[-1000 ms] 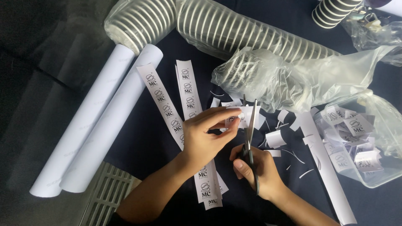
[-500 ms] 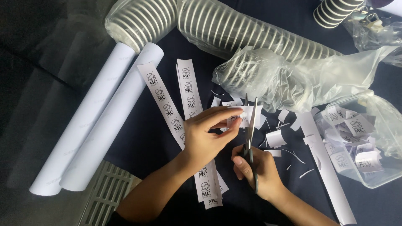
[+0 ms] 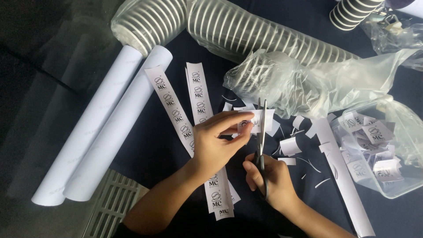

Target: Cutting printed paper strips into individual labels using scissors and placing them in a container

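My left hand (image 3: pixel 216 143) pinches a small white paper label (image 3: pixel 255 121) above the dark table. My right hand (image 3: pixel 269 178) grips grey scissors (image 3: pixel 262 132), whose blades point up and away and meet the label's right part. Under my left wrist lie two long white strips of printed labels (image 3: pixel 174 110), side by side. Small cut labels and thin paper slivers (image 3: pixel 291 145) are scattered just right of the scissors.
Two white paper rolls (image 3: pixel 103 128) lie at the left. Stacks of striped paper cups in clear plastic (image 3: pixel 246 33) run along the back. A clear tub of cut labels (image 3: pixel 374 150) sits at the right, beside a white strip (image 3: pixel 341 176). A grille (image 3: pixel 112 202) is below.
The scissors blades have closed further onto the label. Both hands stay almost where they were.
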